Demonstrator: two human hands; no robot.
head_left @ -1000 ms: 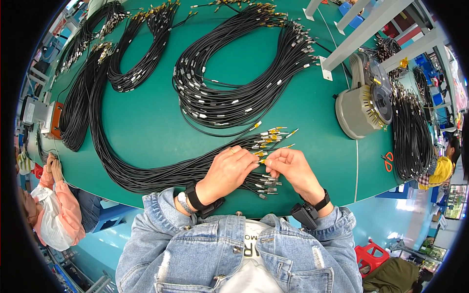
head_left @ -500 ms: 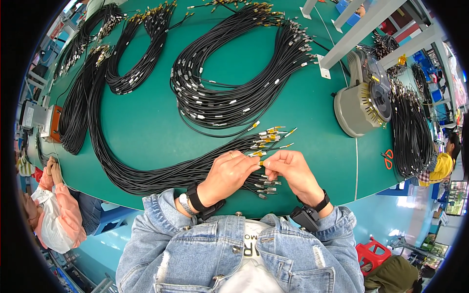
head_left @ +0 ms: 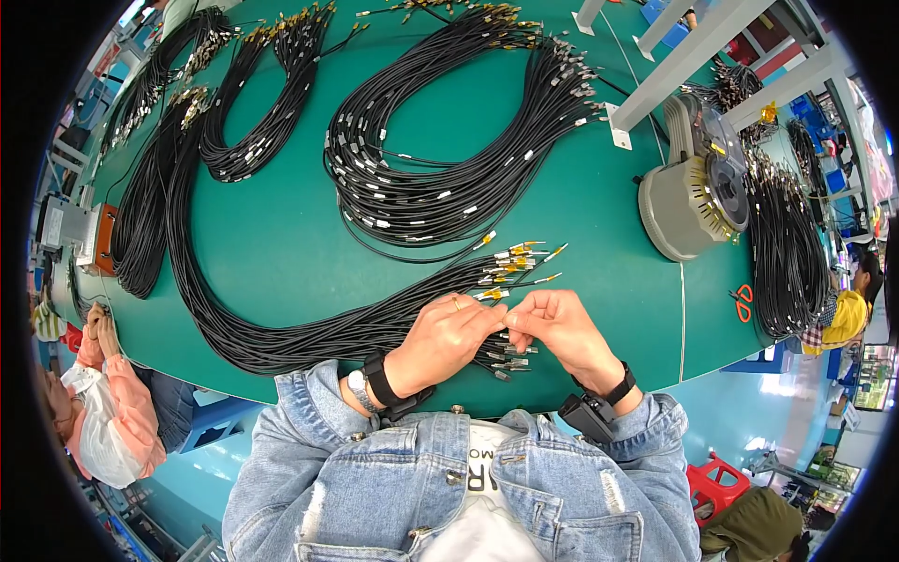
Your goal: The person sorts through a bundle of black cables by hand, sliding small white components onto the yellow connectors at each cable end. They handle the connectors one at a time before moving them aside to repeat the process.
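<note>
A bundle of black cables (head_left: pixel 309 339) curves along the green table to my hands, its ends carrying white labels, yellow wraps and metal tips. My left hand (head_left: pixel 448 339) lies over this bundle, closed, with thumb and forefinger pinched on a cable end. My right hand (head_left: pixel 560 330) meets it from the right, also pinching, fingertips touching those of the left. The fingers cover the small piece between them. Above my fingertips, loose yellow-wrapped cable ends (head_left: pixel 510 267) fan out; more metal-tipped ends (head_left: pixel 510 356) stick out below.
A large looped cable bundle (head_left: pixel 421 201) lies behind my hands, with more bundles (head_left: pixel 253 140) at the far left. A grey tape dispenser (head_left: pixel 688 211), orange-handled scissors (head_left: pixel 744 303) and a metal stand (head_left: pixel 655 89) are on the right. Another person (head_left: pixel 112 412) sits at the left edge.
My fingertips have drawn together, and the yellow piece seen between them earlier is now covered. The bundles on the table stay as they were.
</note>
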